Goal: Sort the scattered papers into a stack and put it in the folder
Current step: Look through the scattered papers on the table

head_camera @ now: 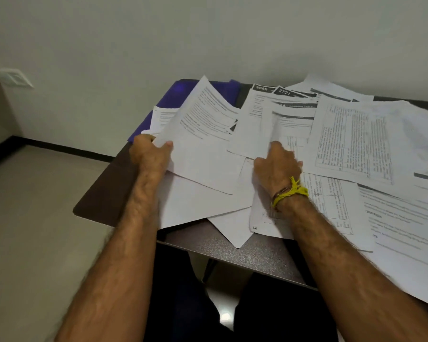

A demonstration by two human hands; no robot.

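Already at risk: loose white printed sheets [307, 134] overhanging dark speckled tabletop [232, 248] at 5 o'clock.
Left hand [150, 154]: pinching white gathered sheets [203, 144]; could fan apart.
Right hand [277, 166]: pressing sheets, grip unclear; could crease.
Blue plastic folder [173, 95]: buried at 11 o'clock.

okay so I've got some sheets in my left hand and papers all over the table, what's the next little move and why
Probably slide the sheet under your right hand over onto the sheets gripped by your left hand. Its fingers already rest on that loose paper, many papers are unsorted, and the blue folder is partly covered.

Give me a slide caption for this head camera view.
Left hand grips gathered sheets while right hand rests on scattered papers beside a blue folder.
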